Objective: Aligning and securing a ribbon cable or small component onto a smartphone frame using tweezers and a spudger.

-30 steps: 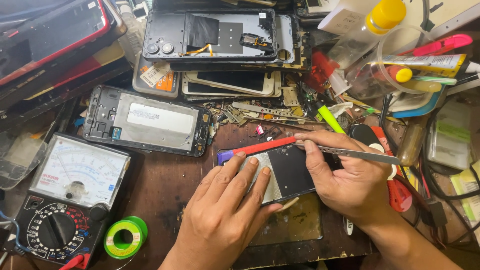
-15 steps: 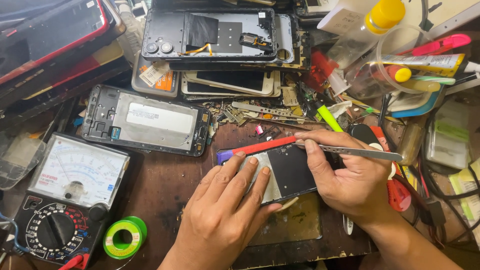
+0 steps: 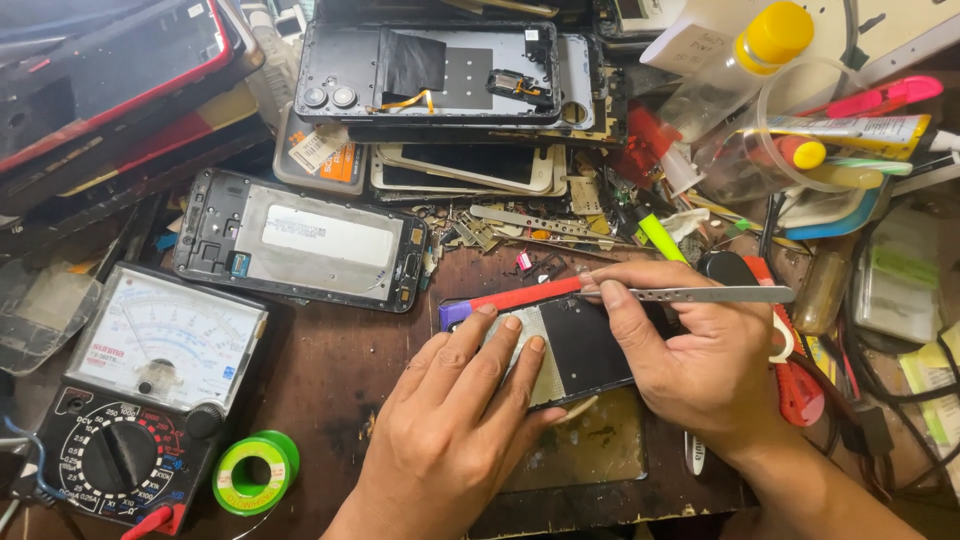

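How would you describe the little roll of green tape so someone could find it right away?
Start at the big analog multimeter at the near left of the wooden workbench. Just right of its black dial, left of the left hand, lies the roll of green tape. It is the only small flat green ring with a white core there.

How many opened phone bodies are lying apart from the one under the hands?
2: one silver-backed frame left of the hands above the multimeter, one dark frame atop the stack at the top. More may be hidden in that pile.
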